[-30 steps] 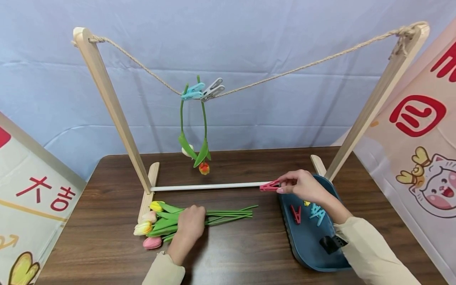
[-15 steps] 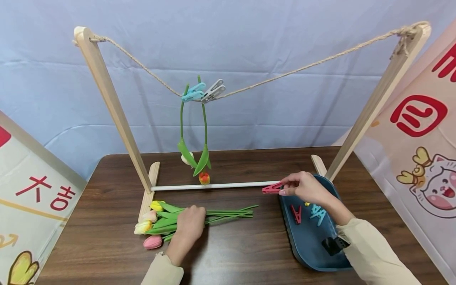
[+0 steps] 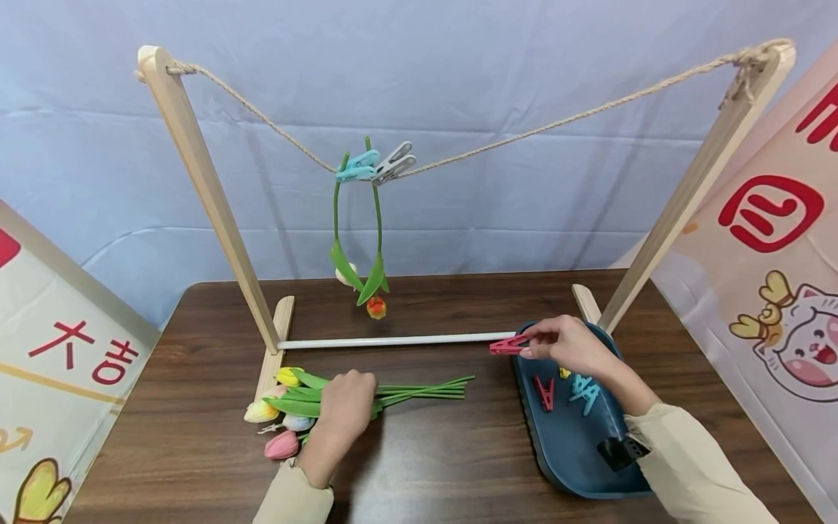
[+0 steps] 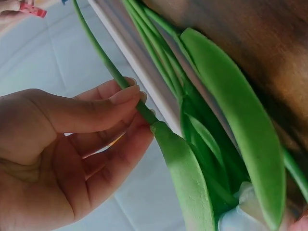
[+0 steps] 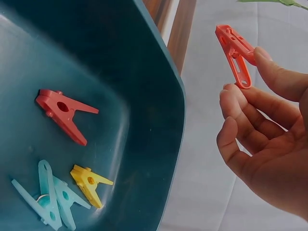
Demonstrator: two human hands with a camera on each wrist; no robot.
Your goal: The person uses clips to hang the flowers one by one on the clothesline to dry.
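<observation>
My left hand (image 3: 347, 407) pinches the green stem (image 4: 106, 65) of a tulip between thumb and fingers, just above its leaf. Below and beside it lies the bunch of tulips (image 3: 422, 391), blooms to the left, in yellow, pink and pale blue. In my right hand (image 3: 569, 346) is a red clothespin (image 5: 233, 50), pinched by its handles over the left rim of the blue tray (image 3: 576, 451). Two tulips hang heads down from the rope (image 3: 275, 131), one with an orange bloom (image 3: 376, 308), held by a light blue clothespin (image 3: 356, 169) and a grey clothespin (image 3: 395, 164).
Another red clothespin (image 3: 544, 394), a yellow one (image 5: 90, 185) and light blue ones (image 5: 48, 197) lie in the tray. Wooden posts (image 3: 209, 196) carry the rope at both sides, joined low down by a white rod (image 3: 393, 340). Printed banners (image 3: 772, 218) flank the table.
At the bunch, my left hand has shifted slightly up, and a pale blue bloom now shows among the others. My right hand has drifted a little right with the red clothespin. The hanging tulips sway.
</observation>
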